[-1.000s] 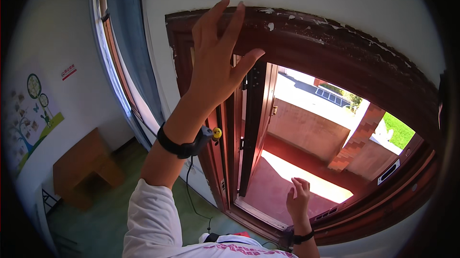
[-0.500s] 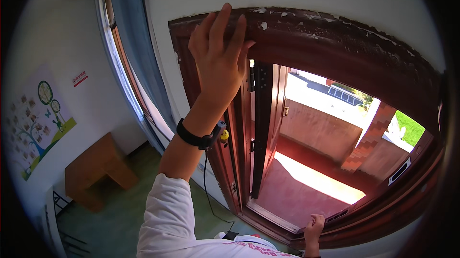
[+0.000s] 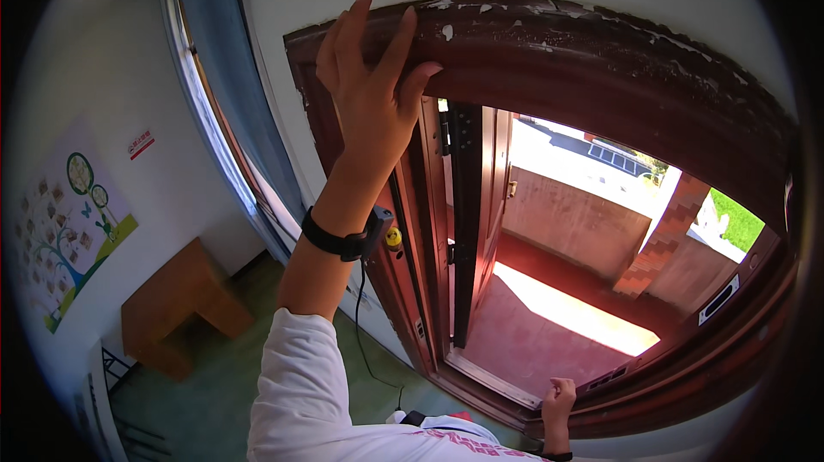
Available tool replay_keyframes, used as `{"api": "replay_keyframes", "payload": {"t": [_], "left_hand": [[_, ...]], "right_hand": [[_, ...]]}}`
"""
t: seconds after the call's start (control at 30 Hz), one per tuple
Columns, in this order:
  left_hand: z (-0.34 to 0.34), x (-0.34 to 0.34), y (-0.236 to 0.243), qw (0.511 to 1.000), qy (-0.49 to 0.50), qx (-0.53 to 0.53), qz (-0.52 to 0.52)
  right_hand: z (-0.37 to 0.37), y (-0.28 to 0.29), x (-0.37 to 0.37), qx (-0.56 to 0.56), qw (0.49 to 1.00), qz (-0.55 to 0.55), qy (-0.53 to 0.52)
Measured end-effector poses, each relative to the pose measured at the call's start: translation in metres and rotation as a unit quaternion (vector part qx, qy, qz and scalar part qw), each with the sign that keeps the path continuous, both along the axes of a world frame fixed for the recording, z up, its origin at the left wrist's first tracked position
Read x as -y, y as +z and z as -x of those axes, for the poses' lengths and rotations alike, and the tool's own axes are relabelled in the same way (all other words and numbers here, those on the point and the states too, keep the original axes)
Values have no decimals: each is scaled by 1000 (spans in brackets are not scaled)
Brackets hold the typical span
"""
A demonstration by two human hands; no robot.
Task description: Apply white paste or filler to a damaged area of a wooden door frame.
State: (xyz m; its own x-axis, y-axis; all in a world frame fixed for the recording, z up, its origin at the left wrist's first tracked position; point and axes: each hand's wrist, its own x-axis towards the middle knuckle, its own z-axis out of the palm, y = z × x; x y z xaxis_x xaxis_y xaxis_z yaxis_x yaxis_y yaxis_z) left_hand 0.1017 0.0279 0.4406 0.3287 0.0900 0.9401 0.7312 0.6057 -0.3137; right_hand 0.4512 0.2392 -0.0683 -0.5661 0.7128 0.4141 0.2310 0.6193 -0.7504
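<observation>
My left hand is raised to the upper left corner of a dark red wooden door frame with chipped paint. Its fingers are spread and the thumb stands apart; the fingertips overlap the frame's top board, though firm contact is hard to judge. A black band with a small device circles the left wrist, and a dark cable hangs from it. Low on the right, my right hand is closed beside the lower part of the frame. Its fingers curl inward, hiding whatever may be inside.
An opened door leaf stands inside the frame, with a sunlit balcony wall beyond. A yellow round object shows by the left jamb. Blue curtains and a brown wooden table are at left.
My left hand has slid slightly left along the top of the frame, and its thumb is spread wider. The view has shifted a little. My right hand stays closed near the same place.
</observation>
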Motion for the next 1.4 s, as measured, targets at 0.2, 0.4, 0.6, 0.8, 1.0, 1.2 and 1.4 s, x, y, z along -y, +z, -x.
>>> {"api": "replay_keyframes", "payload": {"t": [0.2, 0.4, 0.6, 0.8, 1.0, 1.2, 1.4], "left_hand": [[3, -7, -6, 999, 4, -36, -30], [6, -1, -9, 998, -48, -32, -19], [6, 8, 2, 1000, -15, 7, 2], [7, 10, -7, 1000, 10, 9, 8], [-2, 14, -4, 999, -28, 20, 19], [3, 0, -1, 999, -16, 21, 18], [10, -3, -6, 1000, -6, -22, 0]], "right_hand": [[7, -15, -1, 27, 999, -21, 19], [36, 18, 8, -5, 998, 59, 37], [29, -8, 10, 8, 998, 49, 43], [12, -24, 15, 11, 999, 48, 13], [16, -25, 19, 3, 998, 58, 26], [11, -34, 19, 12, 998, 54, 9], [7, -31, 27, 24, 999, 42, -4]]}}
